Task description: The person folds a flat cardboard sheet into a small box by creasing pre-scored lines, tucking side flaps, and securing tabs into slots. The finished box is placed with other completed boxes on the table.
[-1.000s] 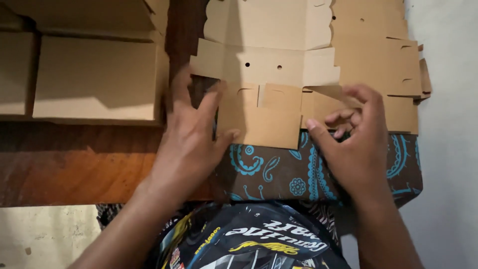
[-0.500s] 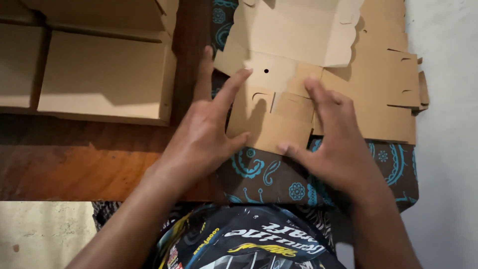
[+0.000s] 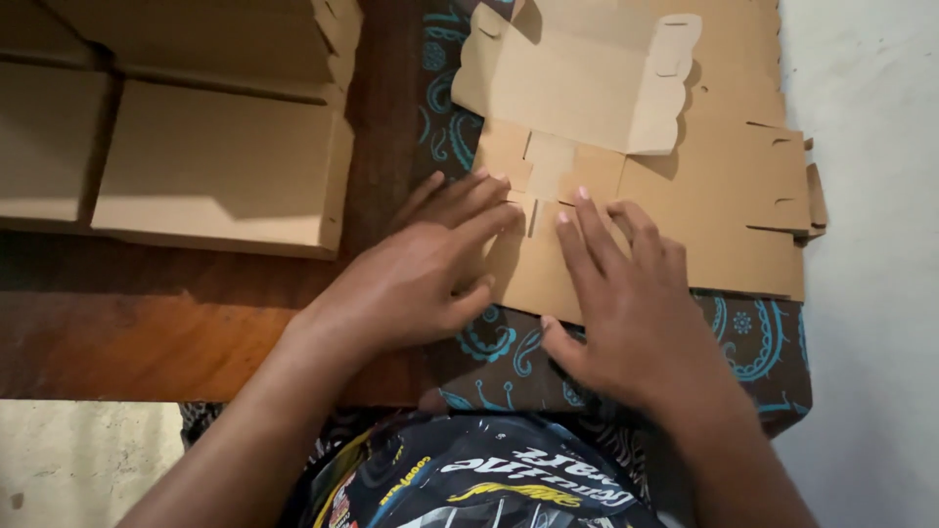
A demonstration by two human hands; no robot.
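Cardboard blank (image 3: 626, 196) flat on patterned cloth (image 3: 753, 337); left hand (image 3: 421, 274), right hand (image 3: 626, 303) pressing it, fingers spread flat, gripping nothing

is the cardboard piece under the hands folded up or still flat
Mostly flat: the cardboard piece lies on the stack, both hands pressing it; only its far flap is folded over.

Wooden table (image 3: 147, 342) bears folded cardboard boxes (image 3: 220, 166) and, seemingly, patterned cloth (image 3: 753, 342).

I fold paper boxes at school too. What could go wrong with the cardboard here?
Both hands, left hand and right hand, press flat on the die-cut cardboard blank. Its small tabs might bend or tear if pushed unevenly. It lies on a stack of blanks over patterned cloth, so the stack might slide.
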